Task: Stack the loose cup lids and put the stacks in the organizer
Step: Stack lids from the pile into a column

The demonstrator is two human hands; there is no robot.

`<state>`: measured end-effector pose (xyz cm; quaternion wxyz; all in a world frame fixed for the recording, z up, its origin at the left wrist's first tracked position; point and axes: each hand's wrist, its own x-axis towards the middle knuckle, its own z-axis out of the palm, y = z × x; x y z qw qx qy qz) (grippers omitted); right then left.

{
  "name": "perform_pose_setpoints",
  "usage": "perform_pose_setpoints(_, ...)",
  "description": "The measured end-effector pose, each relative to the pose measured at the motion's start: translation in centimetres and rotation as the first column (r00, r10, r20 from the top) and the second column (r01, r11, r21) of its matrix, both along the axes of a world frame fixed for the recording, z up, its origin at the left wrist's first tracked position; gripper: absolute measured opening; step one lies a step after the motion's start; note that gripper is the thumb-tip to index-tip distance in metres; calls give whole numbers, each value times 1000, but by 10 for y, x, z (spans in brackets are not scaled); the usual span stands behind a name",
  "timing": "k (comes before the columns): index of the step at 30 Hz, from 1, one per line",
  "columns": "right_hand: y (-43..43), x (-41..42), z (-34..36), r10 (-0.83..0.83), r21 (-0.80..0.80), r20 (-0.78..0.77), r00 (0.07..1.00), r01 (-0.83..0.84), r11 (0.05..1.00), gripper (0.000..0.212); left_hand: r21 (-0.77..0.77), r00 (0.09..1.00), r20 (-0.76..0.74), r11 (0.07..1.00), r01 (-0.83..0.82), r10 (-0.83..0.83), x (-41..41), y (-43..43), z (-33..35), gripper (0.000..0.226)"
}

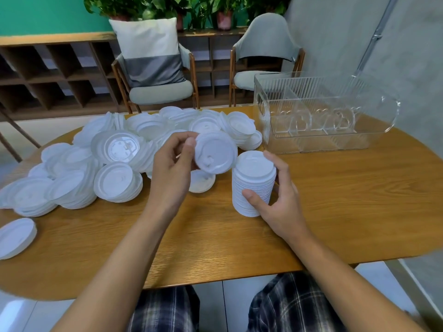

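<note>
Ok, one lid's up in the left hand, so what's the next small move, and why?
Probably level the lid and seat it on the stack: the left hand pinches it tilted beside the stack's top, while the right hand grips the stack upright on the table.

Before us stood an oval wooden table (335,212). A heap of loose white lids (115,159) covered its far left part, with one lid (15,237) lying apart at the left edge. We had a stack (251,185) of lids upright near the middle, and a clear organizer (318,118) sat at the far right.
</note>
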<state>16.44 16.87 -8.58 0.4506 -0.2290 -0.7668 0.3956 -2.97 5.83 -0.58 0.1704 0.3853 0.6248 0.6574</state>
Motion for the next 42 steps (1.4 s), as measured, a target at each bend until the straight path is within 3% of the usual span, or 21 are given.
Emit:
perform_pose_setpoints(5, -1, -1, 1, -4, 17, -14, 1000, 4, 1000, 72, -97, 996, 9, 991, 92, -92, 9, 28, 10, 31)
perform_pose_setpoints(9, 0, -2, -1, 4, 28, -34, 999, -3, 1000, 87, -163, 972, -198, 982, 96, -128, 20, 53, 10, 31)
perform_pose_setpoints(12, -1, -1, 0, 20, 32, -26, 999, -19, 999, 97, -226, 941, -258, 961, 160, -218, 20, 62, 12, 35)
perform_pose_setpoints(21, 1, 0, 0, 43, 77, -20, 999, -41, 996, 71, -274, 852, -390, 928, 254, -349, 27, 52, 6, 49)
perform_pose_setpoints(24, 0, 0, 0, 45, 71, -20, 999, -43, 997, 72, -311, 798, -494, 927, 208, -345, 30, 39, 2, 69)
perform_pose_setpoints(28, 0, 1, -1, 53, 48, -21, 998, -52, 997, 78, -274, 821, -386, 902, 333, -420, 23, 29, 7, 75)
perform_pose_setpoints(33, -1, 1, 1, 37, 59, -26, 999, -35, 998, 83, -304, 775, -280, 818, 488, -566, 19, 27, 12, 84)
perform_pose_setpoints(37, 0, 1, 0, 50, 74, -34, 998, -47, 996, 81, -312, 776, -285, 820, 480, -562, 22, 29, 10, 82)
perform_pose_setpoints(42, -1, 1, 0, 52, 63, -31, 998, -50, 997, 75, -226, 844, -306, 895, 385, -440, 30, 28, 2, 81)
